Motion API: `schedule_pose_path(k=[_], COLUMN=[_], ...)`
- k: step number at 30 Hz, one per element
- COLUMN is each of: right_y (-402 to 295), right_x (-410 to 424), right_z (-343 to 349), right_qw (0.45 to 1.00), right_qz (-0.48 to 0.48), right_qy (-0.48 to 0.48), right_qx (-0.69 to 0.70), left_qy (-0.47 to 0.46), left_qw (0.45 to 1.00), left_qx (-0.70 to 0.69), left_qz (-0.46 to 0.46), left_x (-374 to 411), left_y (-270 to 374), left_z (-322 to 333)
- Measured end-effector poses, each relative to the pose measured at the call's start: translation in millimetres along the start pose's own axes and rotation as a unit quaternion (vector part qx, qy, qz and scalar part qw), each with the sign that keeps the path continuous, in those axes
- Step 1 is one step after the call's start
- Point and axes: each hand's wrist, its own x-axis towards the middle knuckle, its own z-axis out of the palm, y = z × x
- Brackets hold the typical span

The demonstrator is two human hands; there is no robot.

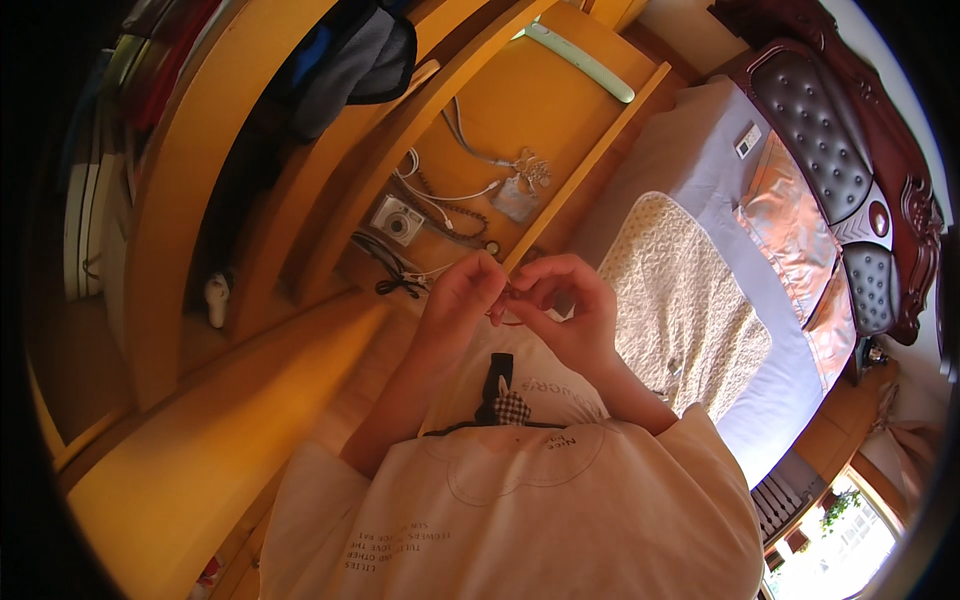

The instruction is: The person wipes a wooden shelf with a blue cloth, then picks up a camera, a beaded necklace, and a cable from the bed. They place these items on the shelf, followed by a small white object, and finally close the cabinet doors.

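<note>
My left hand [469, 289] and my right hand [571, 307] meet in front of my body, over the near edge of an open wooden drawer [577, 191]. Between their fingertips they pinch a small, thin reddish cord-like item [513, 323]. Fingers hide most of it, so its exact kind is unclear. Just beyond my hands, the drawer holds a silver compact camera [397, 220], a white cable [442, 201] and a dark bead or chain strand [480, 217]. A grey lanyard [469, 142] ends in a metallic charm bunch [531, 169] beside a pale grey pouch-like piece [515, 199].
A long mint-green case [581, 61] lies at the drawer's far end. Black cables [397, 281] bunch at its near left corner. Left stand wooden shelves [180, 172] and a cabinet door [225, 450]. Right is a bed with a quilted cream pad [682, 300] and a white remote [748, 140].
</note>
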Motion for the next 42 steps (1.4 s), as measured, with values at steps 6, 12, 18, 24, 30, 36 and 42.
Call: schedule_pose_path(k=[6,12,18,24,30,36,42], right_y=[5.2,4.3,10.5,20.6,28.1,95.4,163.8], right_x=[0.6,4.4,11.3,23.7,38.5,62.5,96.1], right_z=[-1.7,-1.7,0.1,5.9,13.9,14.1,24.8], right_qw=[0.996,0.997,0.998,0.999,1.000,0.997,0.991], right_qz=[0.007,0.018,0.018,0.019,0.024,0.078,0.098], right_qy=[0.037,0.039,0.033,0.018,0.008,-0.029,-0.063], right_qx=[0.079,0.066,0.053,0.033,0.015,-0.001,-0.066], left_qy=[0.002,0.010,0.010,0.037,0.061,0.086,0.252], left_qw=[1.000,1.000,1.000,0.999,0.998,0.994,0.953], left_qx=[-0.004,0.003,-0.005,-0.023,-0.018,0.061,0.166], left_qz=[0.007,0.004,0.007,-0.003,0.004,0.000,0.004], left_x=[3.0,4.2,9.9,14.8,20.6,45.2,52.8], left_y=[0.6,3.6,4.5,3.1,0.1,-33.6,-105.7], left_z=[3.3,2.2,-4.5,-16.8,-32.0,-73.2,-140.1])
